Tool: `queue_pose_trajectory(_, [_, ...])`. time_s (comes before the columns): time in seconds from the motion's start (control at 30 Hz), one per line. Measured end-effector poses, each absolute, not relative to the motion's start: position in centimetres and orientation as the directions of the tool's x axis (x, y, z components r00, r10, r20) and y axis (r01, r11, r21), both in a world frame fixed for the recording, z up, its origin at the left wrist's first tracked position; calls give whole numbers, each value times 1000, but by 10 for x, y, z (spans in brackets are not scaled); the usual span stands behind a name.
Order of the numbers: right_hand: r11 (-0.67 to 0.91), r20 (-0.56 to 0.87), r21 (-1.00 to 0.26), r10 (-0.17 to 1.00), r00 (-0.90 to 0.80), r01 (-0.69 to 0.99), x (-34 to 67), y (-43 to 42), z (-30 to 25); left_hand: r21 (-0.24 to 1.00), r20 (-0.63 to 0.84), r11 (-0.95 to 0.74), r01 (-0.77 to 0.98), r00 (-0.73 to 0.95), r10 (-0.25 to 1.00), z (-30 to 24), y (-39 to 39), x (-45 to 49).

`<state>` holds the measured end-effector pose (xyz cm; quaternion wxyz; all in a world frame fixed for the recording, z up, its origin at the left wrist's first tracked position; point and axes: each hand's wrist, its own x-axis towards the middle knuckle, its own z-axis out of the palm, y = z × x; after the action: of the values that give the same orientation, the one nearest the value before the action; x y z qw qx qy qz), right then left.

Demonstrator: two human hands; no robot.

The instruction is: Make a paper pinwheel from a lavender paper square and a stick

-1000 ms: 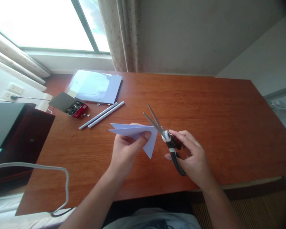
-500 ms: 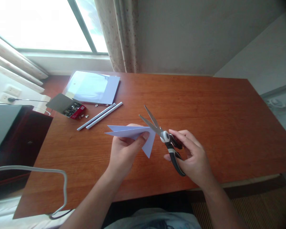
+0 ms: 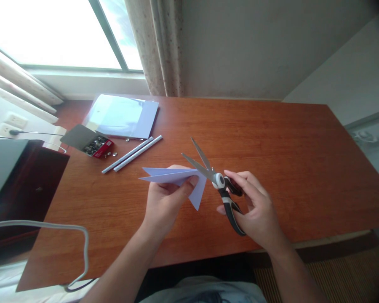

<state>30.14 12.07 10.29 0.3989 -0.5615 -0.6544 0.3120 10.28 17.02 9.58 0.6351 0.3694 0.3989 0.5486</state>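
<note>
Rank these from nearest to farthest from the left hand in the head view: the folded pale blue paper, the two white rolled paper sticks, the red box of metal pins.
1. Folded pale blue paper: pinched in the left hand.
2. Two white rolled paper sticks: on the table, up and left.
3. Red box of metal pins: farther left, beside the clear folder.

A room at home — wooden desk [image 3: 271, 139] by a curtained window [image 3: 50, 33], wall sockets [image 3: 11, 122] beside.

No legible text, labels, brands or numbers. Red box [image 3: 98, 147] near the folder [image 3: 121, 115]: print too small to read. Scissors [image 3: 219, 185] show no readable mark.
</note>
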Motion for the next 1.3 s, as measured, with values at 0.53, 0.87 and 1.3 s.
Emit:
queue_pose_trajectory(0.53, [158, 148, -871, 987, -58, 465, 303, 117, 102, 925, -94, 117, -360, 80, 992, 96, 169, 104])
queue_pose_trajectory(0.87, [138, 130, -898, 990, -49, 418, 300, 119, 100, 916, -100, 135, -379, 112, 989, 94, 168, 103])
queue_pose_trajectory(1.3, [-244, -172, -958, 911, -375, -152, 294, 124, 84, 935, -166, 174, -309, 52, 985, 108, 166, 104])
